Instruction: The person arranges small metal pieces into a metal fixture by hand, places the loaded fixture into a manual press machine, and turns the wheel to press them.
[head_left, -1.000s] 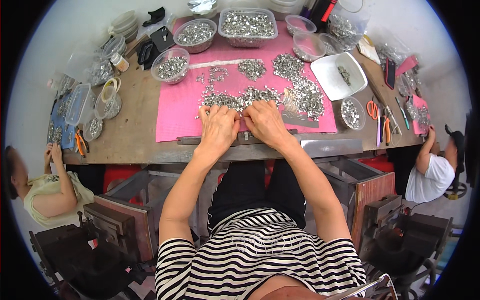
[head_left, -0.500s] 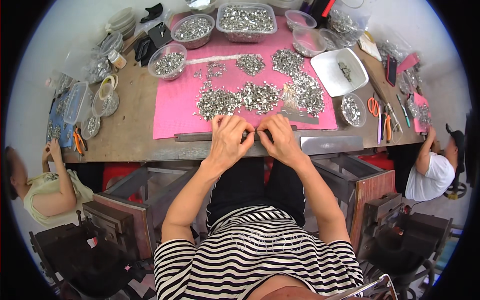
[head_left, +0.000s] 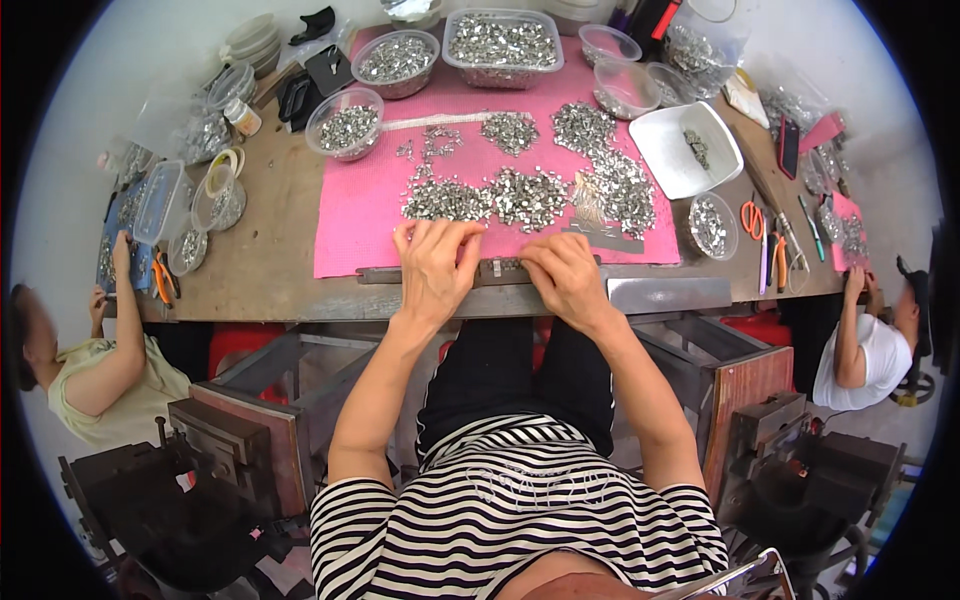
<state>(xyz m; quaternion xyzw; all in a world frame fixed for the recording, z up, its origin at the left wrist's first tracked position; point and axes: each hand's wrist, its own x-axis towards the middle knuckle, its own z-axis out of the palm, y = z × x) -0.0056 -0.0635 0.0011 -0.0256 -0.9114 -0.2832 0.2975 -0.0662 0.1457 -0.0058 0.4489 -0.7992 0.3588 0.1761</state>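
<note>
A dark metal bar lies along the front edge of the pink mat, with a short row of small silvery metal pieces on it between my hands. My left hand is over the bar's left part, fingers bent and apart, their tips at the near edge of a pile of small metal pieces. Nothing shows in its fingers. Beside the row, my right hand has thumb and fingertips pinched at the bar; whatever they hold is hidden. Thin metal strips lie beyond it.
Tubs of metal pieces stand at the back; a white tray is to the right. Orange-handled scissors and pliers lie at the sides. A flat metal plate sits at the front edge. Two people work at either side.
My hands have parted from their meeting point on the bar, uncovering the row of pieces. The left hand moved left and forward to the pile; the right shifted slightly right.
</note>
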